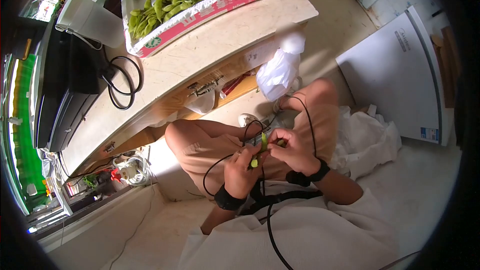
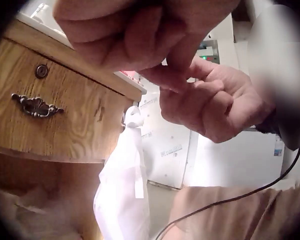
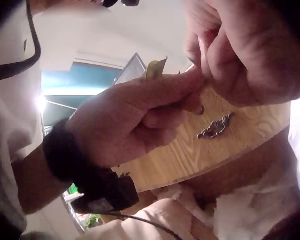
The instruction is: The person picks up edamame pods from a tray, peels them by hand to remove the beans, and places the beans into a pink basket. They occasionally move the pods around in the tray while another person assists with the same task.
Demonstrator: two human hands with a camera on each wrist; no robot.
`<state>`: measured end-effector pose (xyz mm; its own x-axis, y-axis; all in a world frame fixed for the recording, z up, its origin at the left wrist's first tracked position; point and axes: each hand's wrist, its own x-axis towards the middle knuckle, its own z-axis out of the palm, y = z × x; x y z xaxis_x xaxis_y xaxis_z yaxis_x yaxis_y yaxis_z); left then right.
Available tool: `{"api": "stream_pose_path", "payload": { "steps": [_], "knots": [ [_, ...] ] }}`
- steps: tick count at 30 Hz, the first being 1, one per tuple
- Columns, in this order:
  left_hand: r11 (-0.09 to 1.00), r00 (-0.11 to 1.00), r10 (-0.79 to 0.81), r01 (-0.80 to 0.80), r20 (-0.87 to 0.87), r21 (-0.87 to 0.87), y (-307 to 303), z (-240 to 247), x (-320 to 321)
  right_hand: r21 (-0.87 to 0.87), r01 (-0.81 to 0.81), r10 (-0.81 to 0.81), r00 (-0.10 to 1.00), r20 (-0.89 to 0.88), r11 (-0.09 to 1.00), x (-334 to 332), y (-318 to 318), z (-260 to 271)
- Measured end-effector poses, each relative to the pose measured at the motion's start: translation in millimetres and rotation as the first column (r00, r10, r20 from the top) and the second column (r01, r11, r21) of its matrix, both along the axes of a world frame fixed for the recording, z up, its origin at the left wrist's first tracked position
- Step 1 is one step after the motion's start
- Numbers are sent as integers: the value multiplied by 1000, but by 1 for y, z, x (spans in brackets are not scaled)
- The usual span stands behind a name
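In the head view both hands meet above the lap. My left hand (image 1: 240,172) grips a green soybean pod (image 1: 264,141) that sticks up between its fingers, and a pale green piece (image 1: 254,163) shows lower at the same hand. The right hand (image 1: 294,152) has its fingers curled against the left fingertips, with a greenish bit (image 1: 281,143) in its grasp. From the right wrist, a pod end (image 3: 155,68) rises above the left hand (image 3: 135,117), whose thumb and fingertips meet the right hand (image 3: 255,55). Fingers hide most of the pod in the left wrist view.
A foam box (image 1: 225,4) heaped with soybean pods (image 1: 175,2) stands on the counter (image 1: 200,55). A white plastic bag (image 1: 280,72) hangs by the drawers. To the right is a small white fridge (image 1: 395,70). Black cables (image 1: 271,230) run across the lap.
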<state>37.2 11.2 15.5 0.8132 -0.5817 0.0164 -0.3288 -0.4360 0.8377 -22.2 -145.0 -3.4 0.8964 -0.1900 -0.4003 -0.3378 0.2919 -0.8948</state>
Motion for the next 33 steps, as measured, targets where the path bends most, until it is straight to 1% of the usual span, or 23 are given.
{"api": "stream_pose_path", "payload": {
  "steps": [1,3,4,5,7,8,9,10,11,13,15,20,22,23,24,25,26,27,28,29,30,32,33],
  "knots": [
    [1000,1000,-1,1,-1,1,0,0,0,-99,-46,51,998,46,994,0,-1,1],
    [1000,991,6,-10,-132,-30,1,-1,-1,-128,-63,68,997,32,990,1,-2,7],
    [1000,991,4,-8,-132,-29,2,-3,-1,-159,-81,85,996,17,984,1,-2,8],
    [994,978,11,-32,-206,-100,4,-7,-2,-158,-79,83,996,17,984,1,-1,6],
    [984,959,9,-59,-285,-166,4,-7,-4,-83,-19,26,996,89,996,-1,5,1],
    [968,920,10,-107,-392,-225,2,-2,-3,-82,-18,25,996,88,997,-3,6,0],
    [947,869,2,-160,-494,-277,1,1,-3,57,-6,4,999,37,998,-4,7,-1],
    [947,869,2,-160,-494,-277,1,-3,-4,193,12,-9,1000,-16,981,-5,8,-1],
    [923,823,-1,-218,-569,-317,3,-11,-5,193,11,-8,1000,-16,981,-6,10,-2],
    [895,770,-8,-279,-638,-348,3,-14,-6,442,86,-93,996,-6,893,-6,15,-4],
    [860,659,40,-405,-751,-310,1,-12,-6,449,94,-104,995,-1,889,-3,18,-3],
    [800,585,42,-505,-810,-323,-3,-15,-6,454,84,-101,995,14,887,-5,19,-7],
    [785,561,68,-541,-825,-303,-4,-15,-6,363,17,-18,1000,-1,932,-6,16,-5],
    [792,627,81,-512,-775,-332,-3,-15,-5,362,18,-19,1000,0,932,-5,12,-2],
    [800,689,93,-481,-719,-358,-3,-15,-3,274,-1,8,1000,-24,962,-5,7,3],
    [800,689,93,-482,-718,-358,0,-15,-2,184,-22,32,998,-51,983,-3,4,6],
    [832,716,102,-442,-691,-335,3,-14,-1,184,-23,33,998,-51,983,-2,3,7],
    [862,742,109,-402,-662,-309,5,-14,0,-35,25,-21,994,111,999,0,3,7],
    [861,741,109,-403,-662,-309,6,-15,0,-241,109,-39,960,277,964,3,3,9],
    [879,770,103,-367,-630,-304,6,-17,-1,-334,97,19,945,326,938,6,-1,19],
    [896,797,94,-329,-597,-297,6,-17,-1,-334,98,17,946,324,937,7,-1,23],
    [897,799,73,-314,-597,-311,5,-14,-2,-561,78,158,920,359,824,10,0,27],
    [896,802,54,-301,-595,-326,5,-12,-2,-557,55,170,924,343,829,9,3,20]
  ]
}}
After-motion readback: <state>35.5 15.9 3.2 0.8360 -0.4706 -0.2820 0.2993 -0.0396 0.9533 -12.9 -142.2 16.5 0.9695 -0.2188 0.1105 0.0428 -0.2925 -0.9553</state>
